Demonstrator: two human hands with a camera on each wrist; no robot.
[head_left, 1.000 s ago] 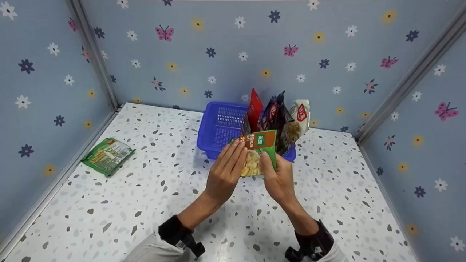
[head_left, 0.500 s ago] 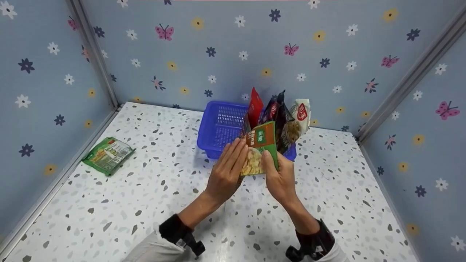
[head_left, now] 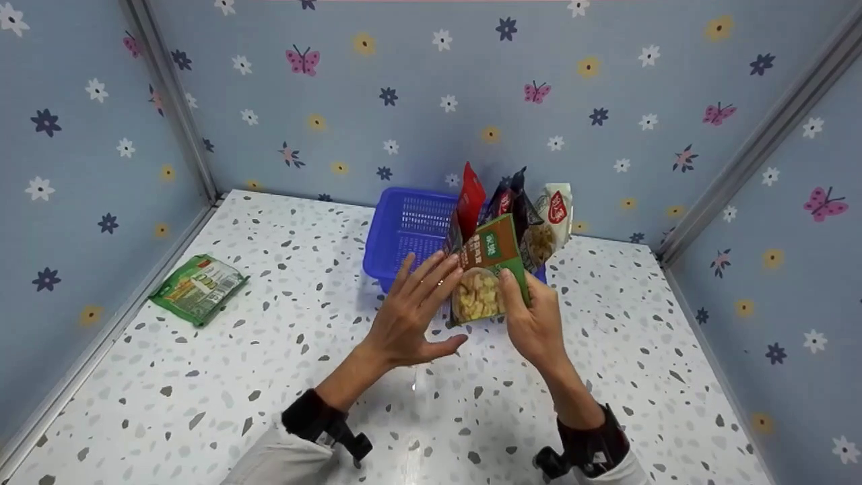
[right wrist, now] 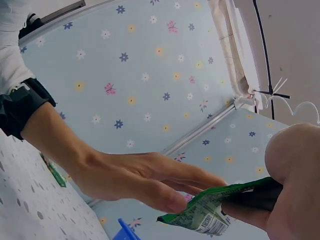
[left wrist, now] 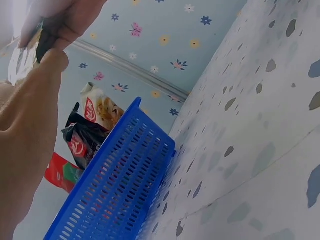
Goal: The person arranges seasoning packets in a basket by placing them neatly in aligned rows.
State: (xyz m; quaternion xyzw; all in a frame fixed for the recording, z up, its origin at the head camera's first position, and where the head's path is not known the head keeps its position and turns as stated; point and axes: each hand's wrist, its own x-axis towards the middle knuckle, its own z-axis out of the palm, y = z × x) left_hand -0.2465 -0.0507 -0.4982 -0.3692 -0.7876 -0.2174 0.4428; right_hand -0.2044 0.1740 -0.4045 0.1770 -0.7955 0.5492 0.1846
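My right hand [head_left: 535, 320] pinches the right edge of a green and orange food packet [head_left: 479, 295], thumb on its front. This packet is tilted and overlaps the front of a blue plastic basket [head_left: 379, 242] in the head view. At the packet's left edge is my left hand [head_left: 404, 316], fingers straight and spread, thumb pointing away from it; the right wrist view shows those fingers alongside the packet [right wrist: 202, 215]. Standing in the basket are a red packet [head_left: 472, 202], a dark packet [head_left: 519, 202] and a white packet [head_left: 557, 210].
Another green packet [head_left: 201, 289] lies flat on the speckled table [head_left: 283, 404], far to the left. Patterned blue panels [head_left: 417, 87] close in the back and both sides, and the basket stands near the back panel.
The right hand has moved slightly right and tilted the packet, its top now higher. The left hand's fingers have spread and its thumb has swung out from the packet.
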